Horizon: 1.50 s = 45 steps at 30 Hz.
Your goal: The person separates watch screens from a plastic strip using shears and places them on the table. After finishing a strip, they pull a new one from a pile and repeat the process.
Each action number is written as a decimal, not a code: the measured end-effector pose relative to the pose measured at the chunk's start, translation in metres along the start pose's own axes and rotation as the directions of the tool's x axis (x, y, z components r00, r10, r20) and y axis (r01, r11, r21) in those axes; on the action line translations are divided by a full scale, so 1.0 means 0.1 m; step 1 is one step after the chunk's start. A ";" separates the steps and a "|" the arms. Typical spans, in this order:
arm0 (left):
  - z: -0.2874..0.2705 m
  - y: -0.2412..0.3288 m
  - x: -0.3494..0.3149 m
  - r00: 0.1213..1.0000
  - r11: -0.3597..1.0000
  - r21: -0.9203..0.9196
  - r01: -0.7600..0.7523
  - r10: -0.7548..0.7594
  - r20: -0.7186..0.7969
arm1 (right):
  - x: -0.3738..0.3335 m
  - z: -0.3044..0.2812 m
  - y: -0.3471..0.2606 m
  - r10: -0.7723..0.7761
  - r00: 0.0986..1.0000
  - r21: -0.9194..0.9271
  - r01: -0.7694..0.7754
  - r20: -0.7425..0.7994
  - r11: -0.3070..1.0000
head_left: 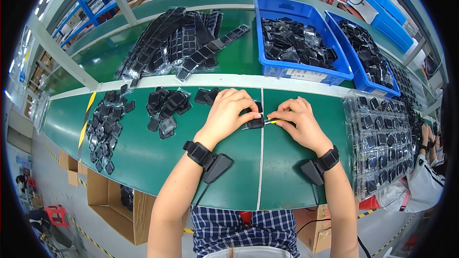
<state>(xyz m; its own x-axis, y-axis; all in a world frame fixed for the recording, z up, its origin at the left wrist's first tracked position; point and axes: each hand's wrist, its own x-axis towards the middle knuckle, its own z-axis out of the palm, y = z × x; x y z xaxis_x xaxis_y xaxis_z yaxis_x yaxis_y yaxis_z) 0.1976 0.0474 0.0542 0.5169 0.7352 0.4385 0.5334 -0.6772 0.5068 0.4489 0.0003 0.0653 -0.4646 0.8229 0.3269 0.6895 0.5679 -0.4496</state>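
My left hand [233,110] pinches a small black square piece [255,123] over the green worktable [229,172], near a pale seam. From the other side, my right hand [299,122] holds a slim tool with a yellow handle [272,121]. Its thin metal shaft meets the black piece, and a metal tip shows past the piece's left side. Whether the shaft runs over or under it I cannot tell. A couple of black square pieces [207,96] lie just beyond my left hand. Farther left sits a loose heap of similar pieces [167,107], some in clear wrapping.
Another scattered pile [106,129] lies at the far left. Strips of wrapped black squares [179,43] cover the back shelf. Two blue bins hold many pieces: a near one [306,71] and a far one [382,88]. Clear trays [382,148] stack at right, beside another person's hands [427,136].
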 end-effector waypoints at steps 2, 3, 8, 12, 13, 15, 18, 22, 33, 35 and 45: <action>0.01 0.01 0.00 0.999 1.000 0.006 0.029 -0.029 0.018 | 0.01 0.05 0.00 0.024 1.000 -0.009 -0.024 -0.006 1.000; 0.01 0.01 0.01 0.999 0.999 0.009 0.042 -0.043 0.028 | 0.01 0.06 0.00 0.036 0.999 -0.014 -0.036 -0.009 0.999; 0.00 0.02 0.01 0.999 1.000 0.016 0.014 -0.014 0.038 | 0.04 0.03 0.03 0.046 0.999 0.028 -0.047 0.022 0.999; 0.01 0.06 -0.01 0.999 0.999 0.032 -0.036 0.036 -0.005 | -0.04 -0.21 0.09 0.082 0.986 0.046 -0.090 0.147 0.995; 0.01 0.06 -0.02 0.999 0.998 0.043 -0.041 0.041 0.001 | -0.08 -0.26 0.10 0.097 0.983 0.045 -0.105 0.156 0.993; 0.00 0.05 -0.02 0.998 0.996 0.063 -0.055 0.055 0.015 | -0.15 -0.34 0.12 0.130 0.977 0.038 -0.139 0.170 0.990; -0.02 0.00 -0.03 0.995 0.995 0.066 -0.081 0.085 -0.050 | -0.16 -0.38 0.16 0.159 0.980 0.019 -0.162 0.119 0.987; -0.18 -0.14 -0.07 0.990 0.987 0.162 -0.021 0.043 -0.132 | -0.18 -0.29 0.18 0.194 0.980 -0.032 -0.193 0.042 0.981; -0.20 0.14 -0.08 0.995 0.996 0.049 -0.075 0.072 0.062 | -0.07 -0.08 0.07 0.109 0.994 -0.073 -0.109 -0.001 0.991; -0.21 0.14 -0.07 0.986 1.000 -0.024 0.005 -0.001 0.168 | -0.06 -0.08 0.04 0.068 0.997 -0.057 -0.066 0.022 0.996; -0.14 0.03 -0.07 1.000 0.998 0.061 0.013 -0.013 0.010 | -0.07 -0.09 -0.03 0.068 0.997 -0.052 -0.067 0.030 0.996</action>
<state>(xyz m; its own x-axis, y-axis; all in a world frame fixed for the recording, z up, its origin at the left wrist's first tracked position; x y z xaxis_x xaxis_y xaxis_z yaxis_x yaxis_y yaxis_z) 0.1863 0.0409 0.0629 0.5165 0.7439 0.4241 0.5796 -0.6682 0.4663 0.4551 -0.0069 0.0722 -0.4328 0.8599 0.2706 0.7470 0.5102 -0.4262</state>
